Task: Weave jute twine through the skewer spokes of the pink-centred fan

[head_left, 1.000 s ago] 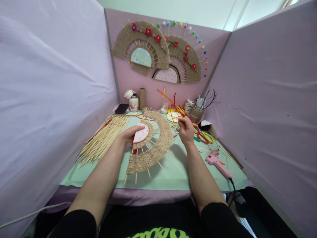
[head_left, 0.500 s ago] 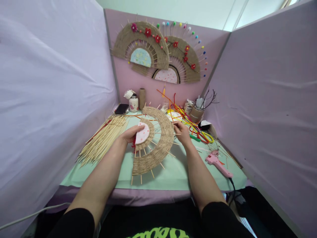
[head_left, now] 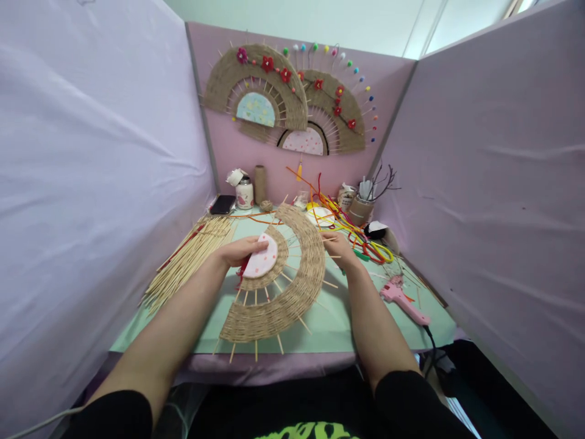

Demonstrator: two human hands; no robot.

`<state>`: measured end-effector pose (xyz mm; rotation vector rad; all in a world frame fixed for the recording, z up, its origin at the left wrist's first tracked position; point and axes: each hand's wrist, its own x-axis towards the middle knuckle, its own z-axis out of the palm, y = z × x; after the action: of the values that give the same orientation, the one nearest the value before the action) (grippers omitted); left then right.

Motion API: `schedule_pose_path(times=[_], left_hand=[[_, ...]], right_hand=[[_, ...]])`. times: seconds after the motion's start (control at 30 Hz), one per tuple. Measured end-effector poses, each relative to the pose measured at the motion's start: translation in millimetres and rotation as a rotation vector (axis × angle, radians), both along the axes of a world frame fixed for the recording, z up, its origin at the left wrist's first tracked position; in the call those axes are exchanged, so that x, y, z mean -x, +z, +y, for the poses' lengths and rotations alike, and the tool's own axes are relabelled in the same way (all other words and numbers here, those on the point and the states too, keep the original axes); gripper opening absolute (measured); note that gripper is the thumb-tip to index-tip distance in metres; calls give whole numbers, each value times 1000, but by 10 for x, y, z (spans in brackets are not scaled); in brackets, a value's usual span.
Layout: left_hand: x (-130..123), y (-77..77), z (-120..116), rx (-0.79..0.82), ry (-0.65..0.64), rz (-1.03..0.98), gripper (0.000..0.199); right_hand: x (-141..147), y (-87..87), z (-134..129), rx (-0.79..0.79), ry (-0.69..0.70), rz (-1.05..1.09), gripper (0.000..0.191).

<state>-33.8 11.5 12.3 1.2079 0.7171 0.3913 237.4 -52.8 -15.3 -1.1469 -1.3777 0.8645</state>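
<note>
A half-round woven fan (head_left: 308, 268) of tan twine on thin sticks is held above the table, tilted, its straight edge facing left. My left hand (head_left: 242, 249) grips it at the pink dotted half-circle patch (head_left: 264, 259), thumb on top and the other fingers behind. Red strands (head_left: 241, 274) hang below that hand at the straight edge. On the outer rim, my right hand (head_left: 337, 244) closes around the fan's edge and stick tips; some of its fingers are hidden behind the weave.
Loose thin sticks (head_left: 187, 259) lie in a pile at left, beside a phone (head_left: 223, 205). At right are a pink glue gun (head_left: 402, 300) with a cord, coloured pipe cleaners (head_left: 361, 238) and a cardboard holder (head_left: 360, 210). Two decorated fans (head_left: 256, 67) hang on the back panel.
The fan has turned slightly clockwise and come a little lower and nearer, its bottom end swinging left. Both hands keep hold of it.
</note>
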Motion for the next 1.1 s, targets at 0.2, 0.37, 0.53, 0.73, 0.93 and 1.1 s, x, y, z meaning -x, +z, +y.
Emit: schedule_pose_path(times=[0.2,0.37,0.53,0.73,0.93,1.1], left_hand=[[97,-283,15,10,-27,64,36],[115,-276,22,23,-5,97,38],[102,-249,-12,37,24,100,31],[92,-236,-15,44,41,110,28],[84,-258,-12,53,50,121,25],[53,-293,-38,47,5,146,25]], right_hand=[[1,21,-51,128,197,-98,21],[-36,38,-56,122,123,-109,18],[-100,-32,-12,129,81,-112,15],[-150,-45,8,102,55,-51,21],[-155,-61,29,78,-3,43,24],[-173,-70,52,35,-87,98,27]])
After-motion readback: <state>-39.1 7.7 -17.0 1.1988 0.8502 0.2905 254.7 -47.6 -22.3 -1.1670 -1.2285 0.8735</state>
